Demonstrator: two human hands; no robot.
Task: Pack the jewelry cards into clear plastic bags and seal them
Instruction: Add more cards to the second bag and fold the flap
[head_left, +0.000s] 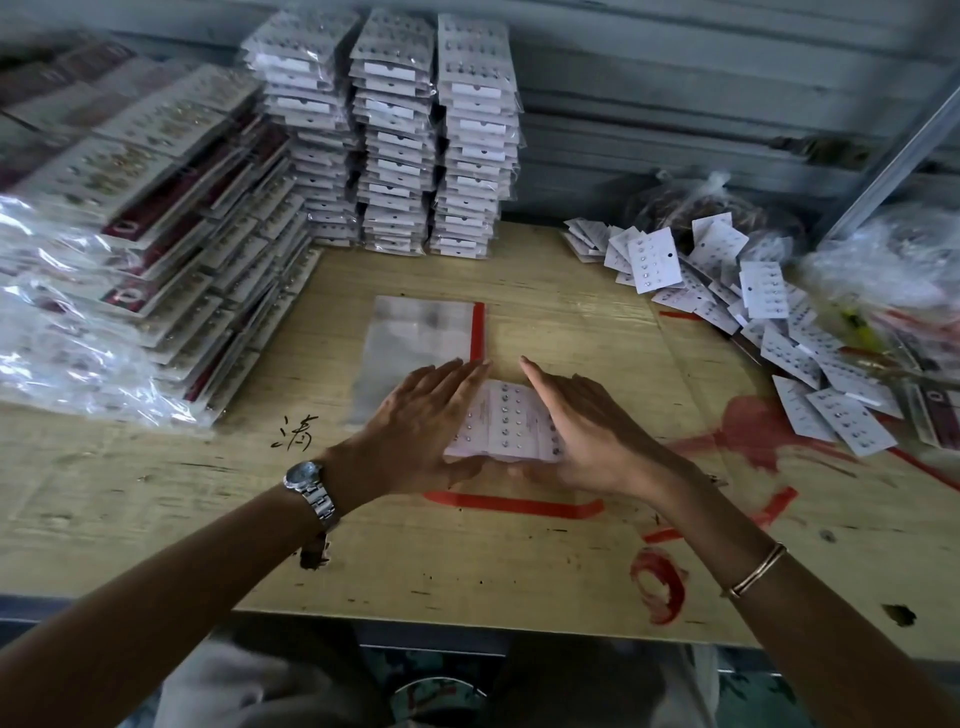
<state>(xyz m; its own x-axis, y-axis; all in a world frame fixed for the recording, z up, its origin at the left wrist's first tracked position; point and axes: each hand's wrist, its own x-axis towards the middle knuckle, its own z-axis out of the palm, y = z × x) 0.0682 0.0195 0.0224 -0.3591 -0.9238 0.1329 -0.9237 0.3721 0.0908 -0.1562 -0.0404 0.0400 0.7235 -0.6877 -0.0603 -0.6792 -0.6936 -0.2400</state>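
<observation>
Squaring up a small stack of jewelry cards (506, 421) on the table (571, 291), the left hand (415, 421) and right hand (587, 426) are pressing straight-fingered against its two sides, neither curling round anything. These cards are probably behaving as light, thin, stiff-but-bendable sheets with snag-prone studs, so pinching the stack by its long edges is looking safest. Lying just beside them, partly covered by the left hand, the clear plastic bag (415, 338) is likely feeling limp and slippery.
</observation>
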